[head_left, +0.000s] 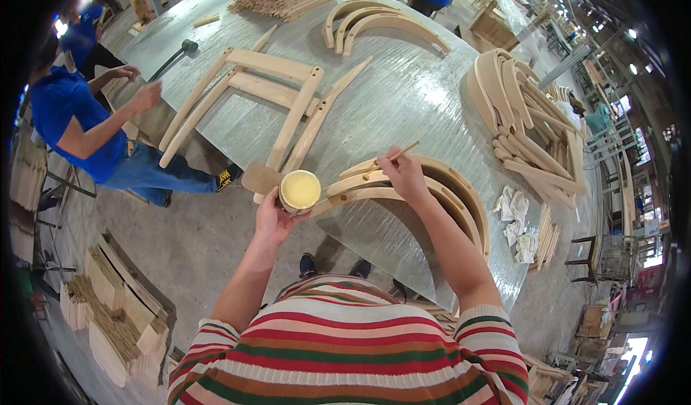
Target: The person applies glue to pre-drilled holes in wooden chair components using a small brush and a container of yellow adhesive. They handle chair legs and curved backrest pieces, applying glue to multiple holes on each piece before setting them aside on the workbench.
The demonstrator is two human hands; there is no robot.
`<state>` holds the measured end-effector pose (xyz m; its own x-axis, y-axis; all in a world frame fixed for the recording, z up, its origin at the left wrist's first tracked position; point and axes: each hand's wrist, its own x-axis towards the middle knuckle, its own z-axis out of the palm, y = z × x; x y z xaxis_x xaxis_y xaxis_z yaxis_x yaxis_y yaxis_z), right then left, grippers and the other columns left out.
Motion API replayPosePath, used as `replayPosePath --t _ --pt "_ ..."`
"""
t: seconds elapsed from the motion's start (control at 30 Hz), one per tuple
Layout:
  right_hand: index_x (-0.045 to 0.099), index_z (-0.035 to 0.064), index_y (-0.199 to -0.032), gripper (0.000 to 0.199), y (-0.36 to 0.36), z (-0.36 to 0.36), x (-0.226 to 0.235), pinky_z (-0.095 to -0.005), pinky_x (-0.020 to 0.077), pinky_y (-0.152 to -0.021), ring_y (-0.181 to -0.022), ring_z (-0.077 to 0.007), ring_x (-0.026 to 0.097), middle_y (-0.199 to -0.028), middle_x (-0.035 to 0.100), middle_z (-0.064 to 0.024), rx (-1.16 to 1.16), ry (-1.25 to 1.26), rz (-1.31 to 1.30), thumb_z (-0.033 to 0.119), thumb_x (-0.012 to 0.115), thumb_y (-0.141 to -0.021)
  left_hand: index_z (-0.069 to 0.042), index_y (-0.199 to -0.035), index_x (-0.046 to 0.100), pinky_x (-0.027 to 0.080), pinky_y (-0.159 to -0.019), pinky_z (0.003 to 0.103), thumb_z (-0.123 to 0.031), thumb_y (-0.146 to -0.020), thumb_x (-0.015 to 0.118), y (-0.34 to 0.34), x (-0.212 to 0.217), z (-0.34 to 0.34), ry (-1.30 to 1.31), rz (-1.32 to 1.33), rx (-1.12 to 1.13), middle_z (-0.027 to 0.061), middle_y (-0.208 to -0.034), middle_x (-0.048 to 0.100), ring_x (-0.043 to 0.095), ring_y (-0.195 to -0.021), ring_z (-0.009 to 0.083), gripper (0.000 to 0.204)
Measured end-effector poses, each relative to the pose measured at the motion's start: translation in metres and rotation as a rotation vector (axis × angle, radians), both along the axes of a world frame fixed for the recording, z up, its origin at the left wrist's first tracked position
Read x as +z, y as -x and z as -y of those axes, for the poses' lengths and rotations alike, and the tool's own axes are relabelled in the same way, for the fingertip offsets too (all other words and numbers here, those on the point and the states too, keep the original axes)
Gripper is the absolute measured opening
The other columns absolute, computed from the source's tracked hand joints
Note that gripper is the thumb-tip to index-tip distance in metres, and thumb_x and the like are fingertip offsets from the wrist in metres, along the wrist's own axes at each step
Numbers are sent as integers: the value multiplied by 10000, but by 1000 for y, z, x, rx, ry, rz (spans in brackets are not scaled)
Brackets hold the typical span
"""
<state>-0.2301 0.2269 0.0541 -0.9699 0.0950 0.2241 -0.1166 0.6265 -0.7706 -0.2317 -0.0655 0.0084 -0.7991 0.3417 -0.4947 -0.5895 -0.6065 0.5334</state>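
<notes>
Left hand (271, 223) grips tub (296, 210), pale yellow contents (300, 189) inside, held just beside left end of curved wooden parts (349, 184) on table (425, 120). Right hand (407, 180) pinches thin stick (408, 148) above those parts.

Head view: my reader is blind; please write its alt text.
A person's left hand holds an open tub with pale yellow contents while the right hand holds a thin stick over curved wooden pieces on a shiny table. A co-worker in blue stands at left.
</notes>
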Motion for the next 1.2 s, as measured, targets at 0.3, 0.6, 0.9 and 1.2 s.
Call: replayPosePath --t 0.3,0.6,0.9,1.2 --pt "489 -9 -739 207 -1 3 2 -338 366 -502 -497 -205 461 -539 431 -120 -43 7 -6 130 590 -854 -48 -1293 404 468 -889 560 -298 -968 299 4 -1 5 12 1 -64 146 -1272 490 523 -1125 346 423" --pt "540 -5 -751 201 -24 59 52 -228 390 -514 -558 -54 468 -571 501 -15 29 528 -49 143 625 -857 -14 -1233 430 509 -830 539 -289 -972 309 -15 -3 -5 -8 -18 -6 147 -1213 528 568 -1056 323 398" --pt "570 22 -851 108 -48 54 31 -231 454 -554 -597 -96 553 -691 598 -43 83 748 160 123 603 -873 -22 -1273 408 488 -864 552 -305 -977 289 -54 -7 -24 -51 7 25 140 -1272 488 542 -1108 325 427" --pt "577 63 -880 87 -79 34 -8 -314 518 -628 -637 -132 575 -739 606 -43 -53 1407 367 145 608 -874 -12 -1229 420 512 -815 558 -280 -973 316 -71 -2 -38 -82 -26 117 147 -1208 527 570 -1062 324 385"
